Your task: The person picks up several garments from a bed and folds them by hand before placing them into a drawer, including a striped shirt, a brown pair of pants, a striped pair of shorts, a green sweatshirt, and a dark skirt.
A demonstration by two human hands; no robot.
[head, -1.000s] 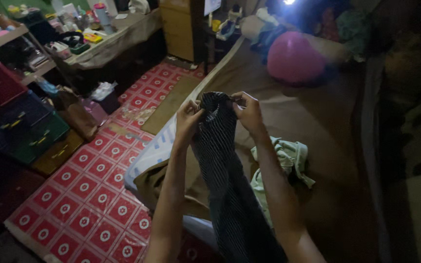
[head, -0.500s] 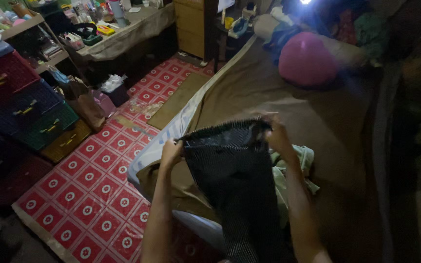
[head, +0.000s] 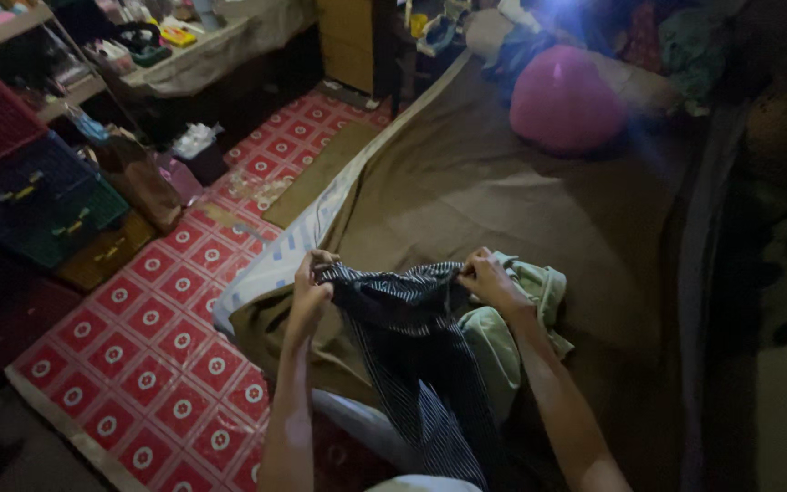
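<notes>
From my seat I see both hands closed on the top edge of a dark striped garment [head: 412, 337], one at each end of that edge. The left hand [head: 310, 290] pinches its corner with the fingers curled tight, the right hand [head: 489, 278] grips the opposite corner the same way, and the cloth sags a little between them. The rest of the garment hangs down from the hands toward the person's body, out over the near edge of the bed [head: 503, 191], so it is in the air and not laid out. Just beyond and beneath the right hand lies a crumpled pale green cloth [head: 526, 305] on the brown sheet, touching or nearly touching the striped cloth (the dim light makes it hard to say which). Far past both hands a pink round cushion [head: 565, 100] rests near the head of the bed. Off to the left of the left hand is the red patterned floor mat [head: 166, 337], and beyond that stacked plastic crates [head: 29, 191]. I judge the work to be at an early stage: the garment is held spread by its top edge, no fold shows in it yet, it has not been set down, and the green cloth lies unsorted beside it.
</notes>
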